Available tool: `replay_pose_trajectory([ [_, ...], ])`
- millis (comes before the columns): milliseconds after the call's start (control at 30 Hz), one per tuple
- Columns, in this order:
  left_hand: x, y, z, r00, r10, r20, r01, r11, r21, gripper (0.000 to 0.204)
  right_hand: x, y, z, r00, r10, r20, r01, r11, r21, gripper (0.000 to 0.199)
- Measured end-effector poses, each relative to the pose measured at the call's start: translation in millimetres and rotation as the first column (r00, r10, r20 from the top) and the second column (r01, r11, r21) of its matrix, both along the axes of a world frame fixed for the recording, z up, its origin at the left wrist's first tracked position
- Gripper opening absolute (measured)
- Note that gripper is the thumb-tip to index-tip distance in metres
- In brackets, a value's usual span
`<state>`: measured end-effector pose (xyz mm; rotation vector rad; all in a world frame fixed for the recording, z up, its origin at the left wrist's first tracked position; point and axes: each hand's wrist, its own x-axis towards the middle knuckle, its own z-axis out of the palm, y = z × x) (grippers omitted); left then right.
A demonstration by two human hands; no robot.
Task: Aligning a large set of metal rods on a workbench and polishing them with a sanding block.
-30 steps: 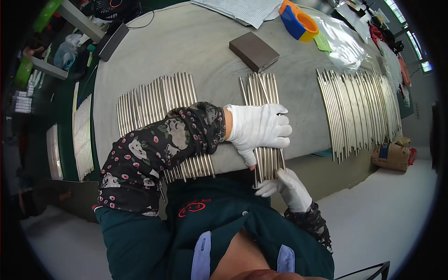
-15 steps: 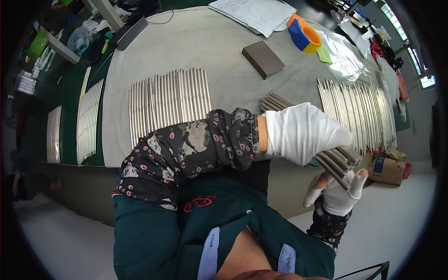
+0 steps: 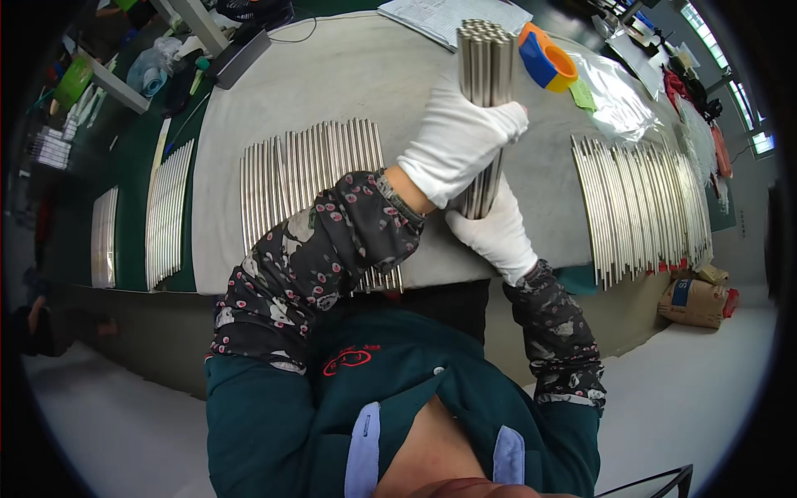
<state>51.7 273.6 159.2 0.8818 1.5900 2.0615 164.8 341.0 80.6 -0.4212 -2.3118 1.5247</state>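
Note:
A thick bundle of silvery metal rods (image 3: 484, 73) stands nearly upright above the pale table (image 3: 548, 199). My left hand (image 3: 452, 139), in a white glove, is closed around its middle. The white-gloved right hand (image 3: 500, 231) holds the lower part, with its fingers around the rods near the bottom. How the lower ends rest is hidden by the hands. Left of the bundle lies a row of similar rods (image 3: 332, 153), partly covered by my left forearm. Another row of rods (image 3: 643, 207) lies to the right, its near ends at the table edge.
Farther left, more rods (image 3: 168, 220) lie on a green surface, beside a flat shiny pack (image 3: 105, 236). A blue and orange tape-like ring (image 3: 548, 60), papers (image 3: 423, 25) and clear plastic film (image 3: 610, 91) are at the back. A brown paper bag (image 3: 693, 300) stands at the right.
Both hands have moved left with the bundle, which has swung from tilted and low at the right to nearly upright over the table. The right hand has closed on it. The dark block is now hidden.

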Motion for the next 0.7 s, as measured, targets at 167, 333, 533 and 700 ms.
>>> replay_pose_trajectory([
  [167, -23.5, -22.8, -16.2, 0.892, -0.014, 0.452, 0.092, 0.984, -0.151, 0.013, 23.2, -26.4, 48.6, 0.939, 0.265, 0.217, -0.058, 0.748, -0.661, 0.046],
  [333, -28.1, -56.9, -39.4, 0.986, -0.122, -0.11, -0.003, 0.657, -0.754, 0.048, 27.1, -28.3, 24.2, 0.902, 0.271, 0.335, 0.065, 0.683, -0.727, 0.042],
  [533, -7.5, -84.1, -65.5, 0.272, -0.352, -0.896, -0.138, 0.907, -0.398, 0.062, 25.7, -33.5, 15.9, 0.891, 0.247, 0.38, -0.116, 0.935, -0.334, 0.047],
  [700, -10.4, -92.3, -70.4, 0.165, -0.688, -0.707, -0.143, 0.692, -0.707, 0.059, 17.0, -7.8, 61.6, 0.872, 0.177, 0.457, -0.448, 0.666, 0.597, 0.031],
])
